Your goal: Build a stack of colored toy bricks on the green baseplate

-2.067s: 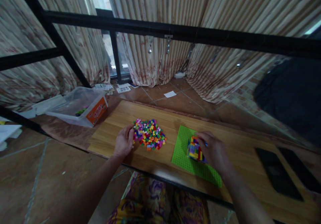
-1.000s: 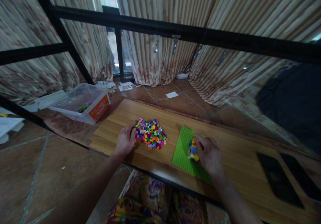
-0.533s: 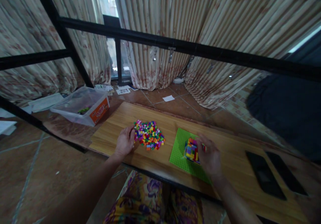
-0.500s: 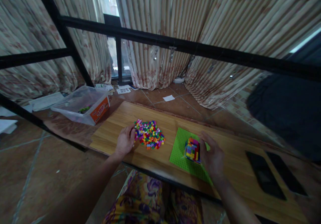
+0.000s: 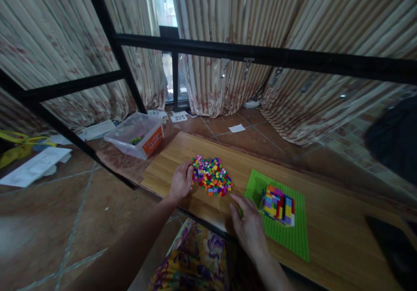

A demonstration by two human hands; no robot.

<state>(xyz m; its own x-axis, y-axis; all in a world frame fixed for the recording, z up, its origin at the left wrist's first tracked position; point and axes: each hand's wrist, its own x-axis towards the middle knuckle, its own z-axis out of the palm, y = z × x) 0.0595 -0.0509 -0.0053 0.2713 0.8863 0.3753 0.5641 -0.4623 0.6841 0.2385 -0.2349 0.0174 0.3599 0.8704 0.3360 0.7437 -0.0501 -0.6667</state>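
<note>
A loose pile of small coloured toy bricks lies on the wooden table. At its left edge rests my left hand, its fingers loosely bent and touching the nearest bricks; I see nothing held in it. My right hand is over the table between the pile and the green baseplate, thumb and forefinger apart with nothing visible between them. On the baseplate stands a block-shaped build of multicoloured bricks, apart from my fingers.
A clear plastic box with an orange label stands beyond the table's left end, a few green pieces inside. A dark flat panel lies at the table's right. A black metal frame crosses in front of the curtains.
My right hand has moved left from the brick build to the space near the pile, uncovering the build and baseplate. My left hand stays by the pile. The view has turned left.
</note>
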